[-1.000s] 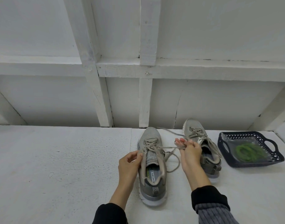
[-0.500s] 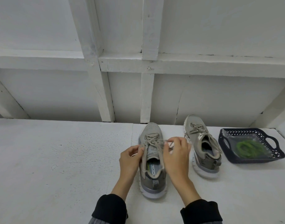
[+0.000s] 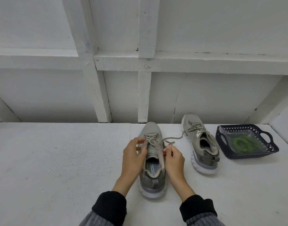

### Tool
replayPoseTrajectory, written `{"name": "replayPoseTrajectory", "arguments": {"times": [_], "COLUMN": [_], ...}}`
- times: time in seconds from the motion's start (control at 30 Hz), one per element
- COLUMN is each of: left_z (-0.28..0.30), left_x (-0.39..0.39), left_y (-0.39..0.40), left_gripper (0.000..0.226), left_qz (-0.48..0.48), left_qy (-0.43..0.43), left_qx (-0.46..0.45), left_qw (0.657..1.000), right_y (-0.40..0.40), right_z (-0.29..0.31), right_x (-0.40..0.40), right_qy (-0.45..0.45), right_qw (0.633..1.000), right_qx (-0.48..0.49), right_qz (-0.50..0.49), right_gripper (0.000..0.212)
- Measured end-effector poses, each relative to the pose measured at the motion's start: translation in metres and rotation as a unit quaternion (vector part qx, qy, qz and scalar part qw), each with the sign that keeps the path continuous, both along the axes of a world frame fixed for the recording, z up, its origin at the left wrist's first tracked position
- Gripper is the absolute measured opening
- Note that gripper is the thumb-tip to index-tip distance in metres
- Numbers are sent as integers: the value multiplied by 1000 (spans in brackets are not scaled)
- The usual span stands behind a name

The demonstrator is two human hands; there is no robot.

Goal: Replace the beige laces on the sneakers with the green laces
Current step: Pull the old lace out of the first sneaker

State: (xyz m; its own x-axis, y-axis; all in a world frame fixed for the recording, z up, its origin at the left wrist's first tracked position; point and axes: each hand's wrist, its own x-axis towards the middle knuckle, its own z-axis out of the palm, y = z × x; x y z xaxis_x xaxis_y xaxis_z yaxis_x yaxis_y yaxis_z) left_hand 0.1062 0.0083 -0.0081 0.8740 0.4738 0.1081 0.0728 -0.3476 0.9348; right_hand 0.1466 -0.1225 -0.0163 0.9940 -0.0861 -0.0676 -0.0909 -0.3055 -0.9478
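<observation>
Two grey sneakers with beige laces stand on the white surface, toes pointing away from me. The near sneaker (image 3: 152,162) sits between my hands. My left hand (image 3: 134,156) grips its left side, fingers curled at the laced eyelets. My right hand (image 3: 173,159) pinches a loose beige lace (image 3: 170,142) at the right side of the tongue; one lace end trails right. The second sneaker (image 3: 199,142) stands to the right, laced. Green laces (image 3: 245,143) lie coiled in a dark blue basket (image 3: 273,150) at the far right.
A white wall with wooden framing rises right behind the shoes. A white ledge bounds the surface beyond the basket on the right. The wide white surface (image 3: 58,160) stretches to the left of the near sneaker.
My right hand has come back from the right and dropped lower beside the near sneaker's tongue, still on the lace. My left hand has slid up to the eyelets. The camera tilted.
</observation>
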Motion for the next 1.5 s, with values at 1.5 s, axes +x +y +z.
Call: {"name": "replayPoseTrajectory", "arguments": {"times": [1.5], "left_z": [20], "left_x": [18], "left_y": [-10], "left_gripper": [15], "left_qz": [-63], "left_qy": [-54], "left_qx": [-64], "left_qw": [994], "right_y": [3], "right_z": [5], "right_x": [-10], "right_qy": [-93], "right_qw": [995], "right_qx": [-3], "right_qz": [30], "right_gripper": [38]}}
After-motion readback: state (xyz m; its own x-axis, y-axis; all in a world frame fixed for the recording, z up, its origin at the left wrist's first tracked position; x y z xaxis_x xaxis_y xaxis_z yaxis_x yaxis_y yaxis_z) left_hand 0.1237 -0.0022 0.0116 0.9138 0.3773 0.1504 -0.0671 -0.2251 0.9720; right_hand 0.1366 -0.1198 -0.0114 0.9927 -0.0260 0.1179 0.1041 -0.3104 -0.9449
